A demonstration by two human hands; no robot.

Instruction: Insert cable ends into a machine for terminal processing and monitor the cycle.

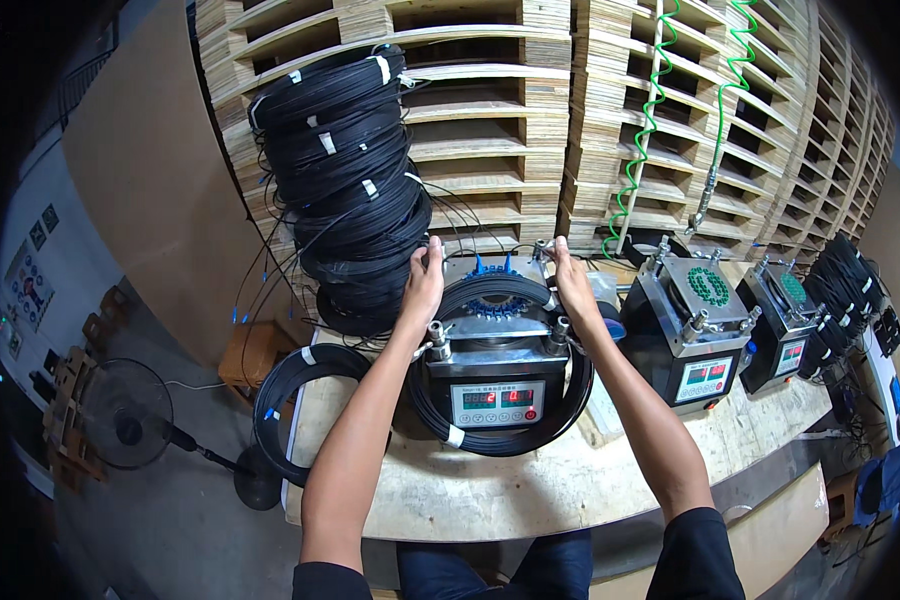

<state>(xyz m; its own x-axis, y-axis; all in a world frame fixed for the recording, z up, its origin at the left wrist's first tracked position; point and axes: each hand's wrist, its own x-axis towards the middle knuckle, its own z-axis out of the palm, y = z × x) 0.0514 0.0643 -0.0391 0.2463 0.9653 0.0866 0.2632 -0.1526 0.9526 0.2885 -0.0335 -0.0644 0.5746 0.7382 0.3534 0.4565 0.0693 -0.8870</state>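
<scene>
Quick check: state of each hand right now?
Left hand: partly curled at the far left corner of the benchtop machine; grip cannot be told.
Right hand: partly curled beside the far right metal knob; grip cannot be told.

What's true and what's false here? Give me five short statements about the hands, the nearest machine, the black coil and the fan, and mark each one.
1. The left hand is beside the nearest machine. True.
2. The right hand holds a green hose. False: it is at that machine's right side.
3. The machine's display is dark. False: it shows lit red digits.
4. A black coil passes below the display. True.
5. The fan stands on the workbench. False: it stands on the floor.
</scene>
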